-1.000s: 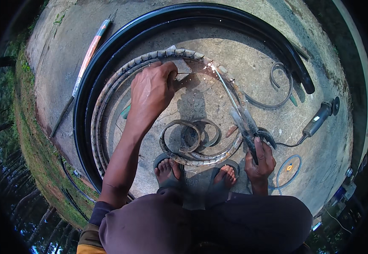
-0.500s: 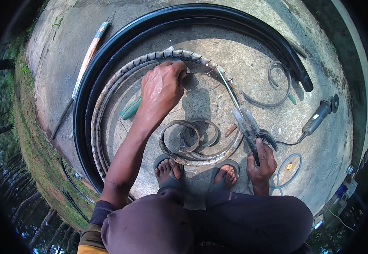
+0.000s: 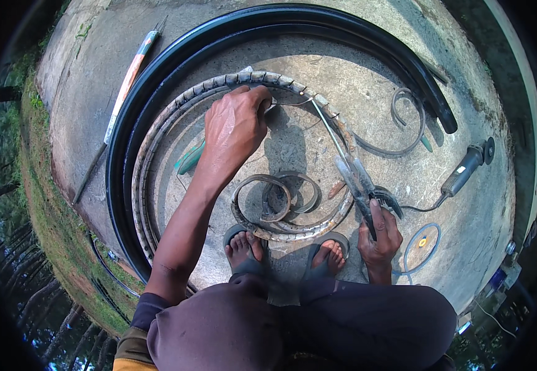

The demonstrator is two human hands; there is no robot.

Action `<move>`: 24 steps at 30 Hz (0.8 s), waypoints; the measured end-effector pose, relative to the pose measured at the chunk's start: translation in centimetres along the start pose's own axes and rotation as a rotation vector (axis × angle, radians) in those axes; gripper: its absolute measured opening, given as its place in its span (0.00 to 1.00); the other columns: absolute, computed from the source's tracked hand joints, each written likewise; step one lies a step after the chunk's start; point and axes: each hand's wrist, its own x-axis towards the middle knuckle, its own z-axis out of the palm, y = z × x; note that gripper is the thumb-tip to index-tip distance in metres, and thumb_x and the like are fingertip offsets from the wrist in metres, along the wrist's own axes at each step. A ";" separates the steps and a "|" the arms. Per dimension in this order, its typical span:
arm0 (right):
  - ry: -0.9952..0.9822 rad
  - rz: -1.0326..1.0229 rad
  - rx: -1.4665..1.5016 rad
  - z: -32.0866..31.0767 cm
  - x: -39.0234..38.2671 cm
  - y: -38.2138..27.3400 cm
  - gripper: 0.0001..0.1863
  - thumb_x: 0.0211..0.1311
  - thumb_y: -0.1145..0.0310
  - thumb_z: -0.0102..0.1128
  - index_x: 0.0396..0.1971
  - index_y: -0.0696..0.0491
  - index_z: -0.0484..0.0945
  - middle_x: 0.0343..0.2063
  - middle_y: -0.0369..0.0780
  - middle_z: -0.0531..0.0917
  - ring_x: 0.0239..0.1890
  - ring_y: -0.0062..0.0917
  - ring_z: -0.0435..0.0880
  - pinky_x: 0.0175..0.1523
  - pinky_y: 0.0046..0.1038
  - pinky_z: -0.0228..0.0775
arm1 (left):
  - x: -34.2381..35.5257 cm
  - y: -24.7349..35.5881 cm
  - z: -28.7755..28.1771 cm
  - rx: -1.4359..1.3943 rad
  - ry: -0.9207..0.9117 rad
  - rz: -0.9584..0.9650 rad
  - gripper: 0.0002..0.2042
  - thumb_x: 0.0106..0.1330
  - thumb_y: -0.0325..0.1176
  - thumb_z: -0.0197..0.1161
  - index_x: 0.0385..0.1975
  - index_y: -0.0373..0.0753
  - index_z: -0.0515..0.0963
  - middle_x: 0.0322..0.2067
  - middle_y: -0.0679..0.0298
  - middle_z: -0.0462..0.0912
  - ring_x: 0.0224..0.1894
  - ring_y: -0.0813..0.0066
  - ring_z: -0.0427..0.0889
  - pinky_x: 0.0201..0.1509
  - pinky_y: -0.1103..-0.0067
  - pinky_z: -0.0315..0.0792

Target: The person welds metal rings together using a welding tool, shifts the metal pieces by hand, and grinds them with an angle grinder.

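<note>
Rubber strip (image 3: 244,79), curved and ridged, is pinched under the left hand (image 3: 236,127) at the far side. Right hand (image 3: 380,238) grips long shears (image 3: 352,170) near right, blades pointing far. Coiled strips (image 3: 281,207) lie before the feet; a black tyre (image 3: 293,25) rings everything, a grinder (image 3: 466,170) sits right. Since before, the left hand has shifted slightly right along the strip.

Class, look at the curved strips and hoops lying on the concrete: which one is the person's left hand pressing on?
The left hand presses the pale, segmented strip, the inner arc. The thick black hoop lies outside it, untouched, and the small coiled strip lies near the feet.
</note>
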 end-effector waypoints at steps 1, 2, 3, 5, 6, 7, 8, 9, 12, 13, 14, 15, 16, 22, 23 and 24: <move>-0.006 0.002 0.000 0.0 0.0 0.0 0.34 0.45 0.83 0.67 0.59 0.51 0.82 0.39 0.51 0.84 0.34 0.43 0.88 0.35 0.38 0.80 | 0.0 0.1 0.0 0.004 -0.009 -0.009 0.12 0.58 0.25 0.63 0.41 0.41 0.85 0.36 0.54 0.85 0.39 0.48 0.86 0.44 0.59 0.77; -0.005 0.000 -0.001 0.0 0.0 0.0 0.34 0.45 0.83 0.67 0.59 0.51 0.82 0.39 0.51 0.84 0.34 0.43 0.88 0.35 0.38 0.80 | 0.0 0.2 -0.1 0.003 -0.008 -0.009 0.12 0.58 0.25 0.63 0.41 0.41 0.85 0.36 0.54 0.85 0.39 0.48 0.86 0.44 0.59 0.77; -0.001 -0.002 -0.005 0.0 0.0 0.0 0.34 0.45 0.83 0.67 0.59 0.51 0.82 0.39 0.51 0.84 0.34 0.43 0.88 0.34 0.38 0.80 | -0.1 0.3 -0.1 0.017 0.000 -0.015 0.09 0.62 0.27 0.63 0.41 0.40 0.84 0.37 0.54 0.86 0.40 0.49 0.86 0.44 0.60 0.76; 0.002 -0.003 -0.008 0.0 0.0 0.0 0.35 0.45 0.83 0.67 0.59 0.51 0.82 0.39 0.51 0.84 0.34 0.43 0.88 0.34 0.38 0.80 | -0.1 0.3 -0.2 0.032 0.008 -0.021 0.07 0.66 0.29 0.63 0.41 0.39 0.84 0.37 0.54 0.86 0.40 0.50 0.85 0.45 0.61 0.75; -0.003 0.001 -0.007 0.1 0.0 0.0 0.35 0.44 0.83 0.67 0.59 0.51 0.82 0.39 0.51 0.84 0.34 0.43 0.88 0.34 0.38 0.80 | -0.1 0.2 -0.1 0.042 0.011 -0.022 0.07 0.67 0.30 0.63 0.42 0.39 0.84 0.38 0.54 0.86 0.41 0.50 0.85 0.46 0.61 0.75; -0.008 0.005 -0.006 0.1 0.0 0.0 0.35 0.44 0.83 0.67 0.59 0.51 0.82 0.39 0.50 0.84 0.34 0.43 0.88 0.34 0.38 0.80 | -0.1 0.2 -0.2 0.051 0.013 -0.022 0.08 0.68 0.30 0.62 0.43 0.40 0.84 0.39 0.53 0.86 0.41 0.50 0.85 0.46 0.61 0.75; -0.009 0.005 -0.007 0.1 0.0 0.0 0.35 0.44 0.83 0.67 0.59 0.51 0.82 0.39 0.50 0.84 0.34 0.43 0.88 0.34 0.38 0.80 | -0.1 0.3 -0.2 0.050 0.012 -0.022 0.08 0.68 0.30 0.62 0.43 0.40 0.84 0.39 0.53 0.86 0.41 0.50 0.85 0.46 0.61 0.75; -0.015 0.000 -0.011 0.1 0.1 -0.1 0.35 0.43 0.83 0.67 0.59 0.51 0.82 0.39 0.50 0.84 0.34 0.43 0.88 0.34 0.38 0.80 | 0.0 0.4 -0.2 0.043 -0.001 -0.030 0.08 0.68 0.30 0.62 0.43 0.40 0.84 0.39 0.53 0.86 0.41 0.50 0.85 0.47 0.61 0.75; -0.018 -0.001 -0.007 0.2 0.1 -0.1 0.35 0.43 0.83 0.67 0.59 0.52 0.82 0.39 0.51 0.84 0.34 0.43 0.88 0.34 0.38 0.80 | -0.1 0.3 -0.3 0.041 -0.016 -0.035 0.08 0.68 0.29 0.62 0.43 0.40 0.84 0.39 0.53 0.86 0.41 0.49 0.85 0.47 0.61 0.75; -0.016 0.003 -0.001 0.2 0.1 -0.2 0.35 0.42 0.84 0.67 0.58 0.52 0.82 0.39 0.51 0.84 0.34 0.43 0.87 0.34 0.38 0.80 | -0.2 0.3 -0.4 0.044 -0.019 -0.032 0.08 0.68 0.29 0.62 0.43 0.40 0.84 0.38 0.53 0.86 0.41 0.49 0.85 0.46 0.61 0.75; -0.015 0.004 -0.001 0.1 0.1 -0.2 0.35 0.42 0.84 0.67 0.58 0.52 0.82 0.39 0.51 0.84 0.34 0.43 0.87 0.34 0.38 0.80 | -0.4 0.2 -0.5 0.045 -0.019 -0.032 0.08 0.68 0.29 0.62 0.43 0.40 0.84 0.38 0.53 0.86 0.41 0.49 0.85 0.46 0.61 0.75; 0.000 -0.011 -0.004 0.0 0.1 -0.2 0.34 0.43 0.84 0.67 0.58 0.53 0.82 0.40 0.51 0.84 0.35 0.43 0.88 0.35 0.38 0.81 | -0.9 0.1 -0.7 0.025 0.045 0.031 0.08 0.68 0.29 0.62 0.42 0.40 0.84 0.38 0.53 0.86 0.40 0.50 0.85 0.46 0.61 0.75; 0.016 -0.026 -0.006 -0.2 0.0 -0.1 0.34 0.43 0.84 0.67 0.57 0.54 0.82 0.40 0.51 0.84 0.35 0.43 0.88 0.35 0.37 0.81 | -1.4 0.1 -0.8 0.005 0.108 0.095 0.07 0.68 0.29 0.62 0.42 0.40 0.84 0.37 0.53 0.85 0.39 0.50 0.84 0.45 0.61 0.75; 0.032 0.023 0.000 -1.5 -1.6 0.3 0.30 0.47 0.85 0.66 0.56 0.56 0.82 0.40 0.51 0.84 0.36 0.43 0.88 0.36 0.36 0.81 | -1.7 1.5 -1.1 0.023 -0.055 0.031 0.06 0.67 0.30 0.61 0.39 0.41 0.85 0.35 0.55 0.84 0.39 0.49 0.84 0.42 0.59 0.74; 0.032 0.027 -0.001 -1.6 -1.9 0.3 0.30 0.47 0.85 0.66 0.56 0.56 0.82 0.40 0.51 0.84 0.36 0.43 0.88 0.36 0.36 0.81 | -1.6 1.6 -0.8 0.012 -0.057 0.041 0.06 0.67 0.30 0.61 0.39 0.42 0.85 0.35 0.56 0.84 0.39 0.49 0.84 0.42 0.59 0.74; 0.019 0.038 -0.005 -1.5 -2.1 0.3 0.30 0.47 0.85 0.67 0.56 0.56 0.82 0.40 0.51 0.84 0.36 0.43 0.88 0.36 0.37 0.81 | -1.4 1.7 -0.7 0.012 -0.060 0.044 0.06 0.67 0.30 0.61 0.39 0.42 0.85 0.35 0.56 0.84 0.39 0.49 0.84 0.42 0.59 0.74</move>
